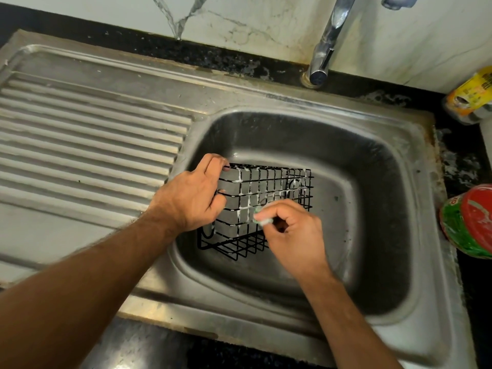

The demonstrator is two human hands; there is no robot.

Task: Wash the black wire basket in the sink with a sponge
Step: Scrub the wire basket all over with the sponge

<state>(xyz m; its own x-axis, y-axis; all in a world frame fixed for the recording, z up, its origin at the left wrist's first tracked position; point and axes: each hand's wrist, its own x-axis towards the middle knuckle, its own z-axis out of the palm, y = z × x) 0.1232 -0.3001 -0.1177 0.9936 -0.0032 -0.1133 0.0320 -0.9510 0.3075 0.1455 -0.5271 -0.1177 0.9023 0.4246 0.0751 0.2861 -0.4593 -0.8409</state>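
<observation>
Inside the sink (pixel 415 182), left hand (pixel 191 198) grips the basket (pixel 266 203) edge; right hand (pixel 292 233) pinches the sponge (pixel 262 218).

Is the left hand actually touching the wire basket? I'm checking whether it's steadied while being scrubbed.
Touching. The head view shows the left hand gripping the black wire basket, with fingers curled over its top rim and through the side wires.

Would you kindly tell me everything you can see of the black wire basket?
The black wire basket is a rectangular grid of thin dark metal-looking wire, streaked with white suds. It is tilted inside the steel sink. The left hand grips its left end, and the right hand presses a greenish sponge against its near side.
</observation>
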